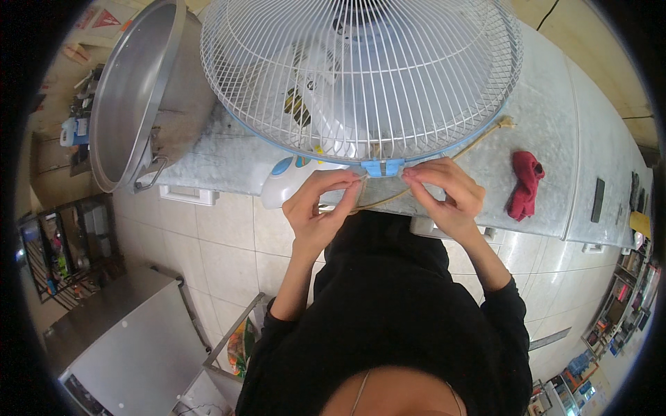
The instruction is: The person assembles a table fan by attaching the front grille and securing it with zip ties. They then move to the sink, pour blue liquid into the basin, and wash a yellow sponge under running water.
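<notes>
A fan with a white wire grille (416,90) and a blue rim lies in front of me. On the near side of its rim sits a blue clip (383,168). My left hand (316,204) is closed in a pinch just left of the clip, and whatever its fingertips hold is too small to make out. Right of the clip, my right hand (451,194) pinches thumb and fingers together, also on something I cannot make out. Below the grille, partly behind my left hand, shows the white fan base (277,187) with blue buttons.
A large metal pot (187,97) stands tilted in view at the left. Toward the right, a crumpled red cloth (525,186) rests on the worn grey surface (485,166). A beige cord (479,141) runs under the fan. Tiled floor (222,229) shows below.
</notes>
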Motion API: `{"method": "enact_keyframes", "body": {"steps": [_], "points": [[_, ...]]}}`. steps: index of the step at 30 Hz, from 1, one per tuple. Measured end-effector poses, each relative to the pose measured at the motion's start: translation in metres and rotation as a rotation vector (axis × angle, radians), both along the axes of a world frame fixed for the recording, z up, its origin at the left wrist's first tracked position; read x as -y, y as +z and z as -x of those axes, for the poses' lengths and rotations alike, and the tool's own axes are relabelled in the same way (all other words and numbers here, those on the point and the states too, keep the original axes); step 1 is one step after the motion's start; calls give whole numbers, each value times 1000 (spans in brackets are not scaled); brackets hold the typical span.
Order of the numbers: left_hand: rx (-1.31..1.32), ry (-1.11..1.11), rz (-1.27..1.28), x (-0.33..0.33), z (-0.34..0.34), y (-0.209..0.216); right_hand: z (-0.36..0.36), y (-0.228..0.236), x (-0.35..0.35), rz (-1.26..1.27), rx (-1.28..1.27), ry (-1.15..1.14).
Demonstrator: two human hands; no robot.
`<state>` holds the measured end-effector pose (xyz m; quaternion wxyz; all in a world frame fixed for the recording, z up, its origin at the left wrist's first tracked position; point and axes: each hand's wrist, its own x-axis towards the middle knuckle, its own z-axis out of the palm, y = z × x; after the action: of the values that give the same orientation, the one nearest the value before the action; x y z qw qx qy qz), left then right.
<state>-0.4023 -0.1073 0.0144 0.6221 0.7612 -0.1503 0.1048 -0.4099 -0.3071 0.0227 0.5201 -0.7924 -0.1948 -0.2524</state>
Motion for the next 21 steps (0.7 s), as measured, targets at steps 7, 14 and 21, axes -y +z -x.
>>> {"method": "enact_keyframes", "body": {"steps": [7,14,21], "points": [[38,31,287,12,1,-13,-4,2,-2,-59,36,91],[193,80,281,23,0,-13,-12,12,-4,21,29,164],[317,-16,147,22,-5,-4,-9,24,-14,184,-54,76]]}}
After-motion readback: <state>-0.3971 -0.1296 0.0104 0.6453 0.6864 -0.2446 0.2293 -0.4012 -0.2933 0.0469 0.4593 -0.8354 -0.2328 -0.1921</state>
